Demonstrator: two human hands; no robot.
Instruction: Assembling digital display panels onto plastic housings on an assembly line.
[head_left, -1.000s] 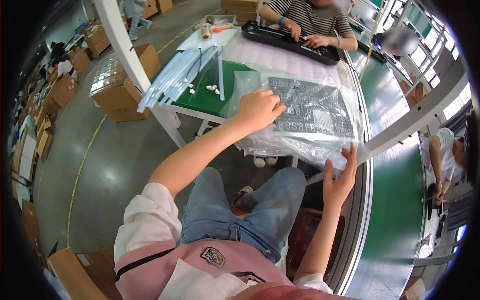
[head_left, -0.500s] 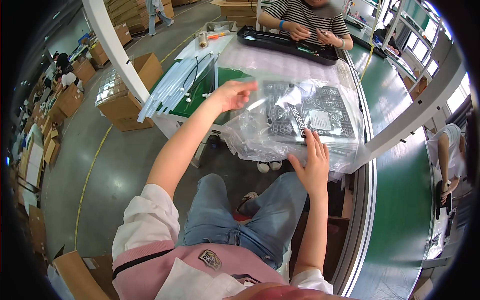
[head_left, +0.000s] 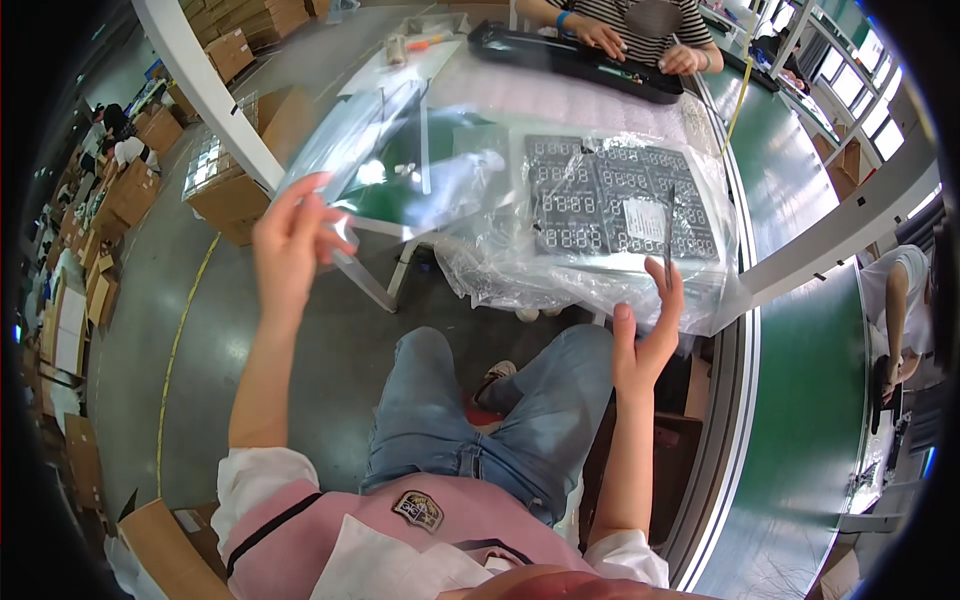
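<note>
My left hand (head_left: 292, 240), raised to the left of the table, pinches a clear plastic film (head_left: 455, 195). The film is blurred and stretches rightward toward a dark display panel (head_left: 570, 190) with rows of pale digit segments and a white label. This panel lies on a crinkled clear plastic bag (head_left: 490, 275) at the table's near edge. My right hand (head_left: 648, 335) is at the panel's near right corner, thumb apart from the forefinger. Slim dark tweezers (head_left: 669, 230) stick up from its fingers over the panel; the exact grip is partly hidden.
Pale plastic strips (head_left: 365, 135) lie on the green table part at left. Across the table, a person (head_left: 665, 35) works at a long black housing (head_left: 580, 65). A white post (head_left: 205, 95) stands left, a slanted white beam (head_left: 820, 220) right. Beyond runs a green conveyor (head_left: 800, 400).
My left hand has moved left and toward me, drawing the film off the panel's area. My right hand has shifted slightly right and nearer, its fingers lifted from the panel.
</note>
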